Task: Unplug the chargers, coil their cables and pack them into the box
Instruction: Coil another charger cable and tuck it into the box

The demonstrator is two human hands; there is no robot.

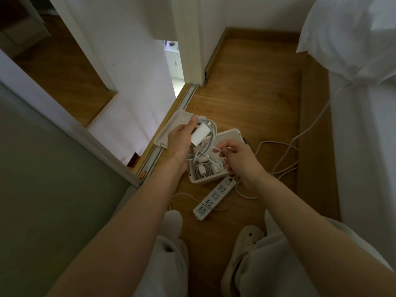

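Note:
My left hand (179,139) grips a white charger brick (199,133) with its cable (211,130) looped in coils around it, held above the box. My right hand (236,156) pinches the cable's free end, a white plug (217,150), just right of the coils. Below both hands an open white box (231,133) sits on the wooden floor, with other coiled chargers (202,169) inside it. The box's lid (169,130) lies on the floor to its left, partly behind my left hand.
A white power strip (214,195) lies on the floor in front of the box, its sockets bare, with loose white cords (285,159) trailing right toward a bed (364,103). A sliding door track (162,144) runs along the left. My slippered feet (246,239) are near the bottom.

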